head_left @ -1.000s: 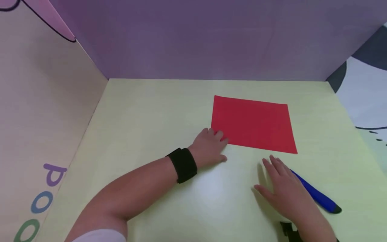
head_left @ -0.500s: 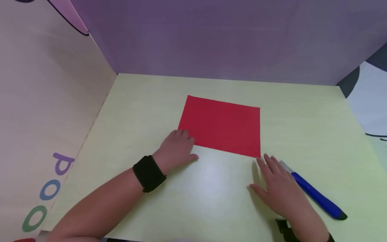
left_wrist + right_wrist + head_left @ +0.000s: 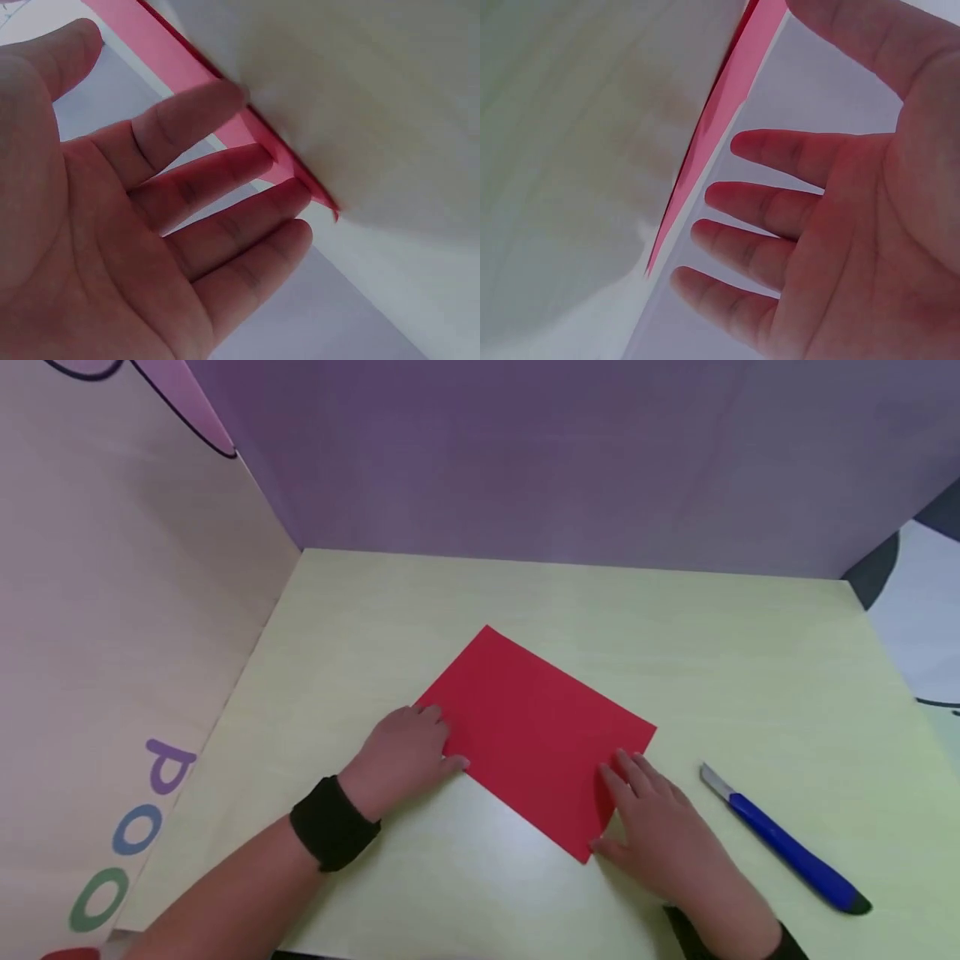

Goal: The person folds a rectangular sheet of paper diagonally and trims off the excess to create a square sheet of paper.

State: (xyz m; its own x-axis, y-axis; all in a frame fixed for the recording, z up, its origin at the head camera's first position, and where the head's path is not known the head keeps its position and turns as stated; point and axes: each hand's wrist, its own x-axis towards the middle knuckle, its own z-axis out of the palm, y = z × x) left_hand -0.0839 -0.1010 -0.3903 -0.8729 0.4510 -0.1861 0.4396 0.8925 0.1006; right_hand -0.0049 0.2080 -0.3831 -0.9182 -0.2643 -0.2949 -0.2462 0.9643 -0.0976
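A sheet of red paper [image 3: 532,718] lies flat and turned at an angle on the pale yellow table. My left hand [image 3: 408,747] rests on its left corner, fingertips on the paper. In the left wrist view the fingers of the left hand [image 3: 150,195] are extended, their tips against the red sheet. At the right side of the paper, my right hand [image 3: 660,827] has its fingertips over the edge, with the thumb by the near corner. The right wrist view shows the right hand [image 3: 832,225] with straight, slightly spread fingers close to the sheet.
To the right of the right hand lies a craft knife [image 3: 787,852] with a blue handle, its blade pointing away to the upper left. A purple panel [image 3: 562,460] stands along the table's back edge, and a light wall with coloured letters [image 3: 135,827] stands at the left.
The red paper has slid left and toward me and turned clockwise. My left hand moved left with it. My right hand, earlier apart from the paper, is now at its right edge.
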